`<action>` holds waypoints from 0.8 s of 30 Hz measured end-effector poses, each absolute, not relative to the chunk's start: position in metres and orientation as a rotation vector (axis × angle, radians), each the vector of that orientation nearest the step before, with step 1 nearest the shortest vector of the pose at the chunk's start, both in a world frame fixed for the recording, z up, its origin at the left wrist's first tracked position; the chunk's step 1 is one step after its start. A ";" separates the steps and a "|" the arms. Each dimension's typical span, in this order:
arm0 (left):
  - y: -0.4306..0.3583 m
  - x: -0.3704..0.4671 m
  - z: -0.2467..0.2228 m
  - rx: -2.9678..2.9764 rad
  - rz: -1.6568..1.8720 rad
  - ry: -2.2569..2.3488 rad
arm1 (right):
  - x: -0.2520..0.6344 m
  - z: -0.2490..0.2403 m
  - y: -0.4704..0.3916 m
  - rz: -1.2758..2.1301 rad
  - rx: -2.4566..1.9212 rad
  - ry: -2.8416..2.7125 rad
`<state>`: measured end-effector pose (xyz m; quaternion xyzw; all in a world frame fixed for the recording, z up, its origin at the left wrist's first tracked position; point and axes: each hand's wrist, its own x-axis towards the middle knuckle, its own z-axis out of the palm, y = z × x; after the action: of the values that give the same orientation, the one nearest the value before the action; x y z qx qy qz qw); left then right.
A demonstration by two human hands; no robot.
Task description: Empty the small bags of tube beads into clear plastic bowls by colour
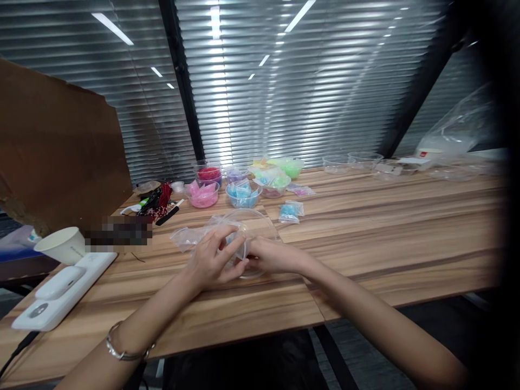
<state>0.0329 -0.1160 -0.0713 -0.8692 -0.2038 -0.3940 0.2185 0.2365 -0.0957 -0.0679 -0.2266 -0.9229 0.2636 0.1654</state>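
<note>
My left hand (217,259) curls its fingers round what looks like a small clear plastic cup (244,247), above a larger clear plastic bowl (270,227). My right hand (266,255) is closed against the cup's right side; its fingertips are hidden, and what they pinch cannot be made out. Crumpled clear plastic bags (184,236) lie left of the bowl, partly behind my left hand. Beyond the bowl to the right rest small packets of blue beads (289,212).
Behind stand bowls of pink packets (203,195), blue packets (244,194) and green ones (292,167). Clear bowls (337,163) line the back right. At left are a power strip (65,292), a paper cup (63,245), red and black cords (160,200) and a cardboard box (60,146).
</note>
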 end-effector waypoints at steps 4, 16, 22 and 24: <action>-0.117 0.034 -0.069 -2.372 -1.082 -0.552 | 0.235 -0.071 -0.094 0.742 -0.668 -2.592; -0.117 0.035 -0.068 -2.354 -1.036 -0.518 | 0.233 -0.074 -0.094 0.718 -0.702 -2.605; -0.117 0.036 -0.068 -2.353 -1.027 -0.503 | 0.232 -0.074 -0.099 0.736 -0.656 -2.569; -0.117 0.036 -0.068 -2.351 -1.028 -0.495 | 0.232 -0.073 -0.100 0.725 -0.628 -2.555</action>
<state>0.0359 -0.1170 -0.0680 -0.8685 -0.1828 -0.3798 0.2609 0.2318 -0.1004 -0.0726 -0.2253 -0.9164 0.2600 0.2047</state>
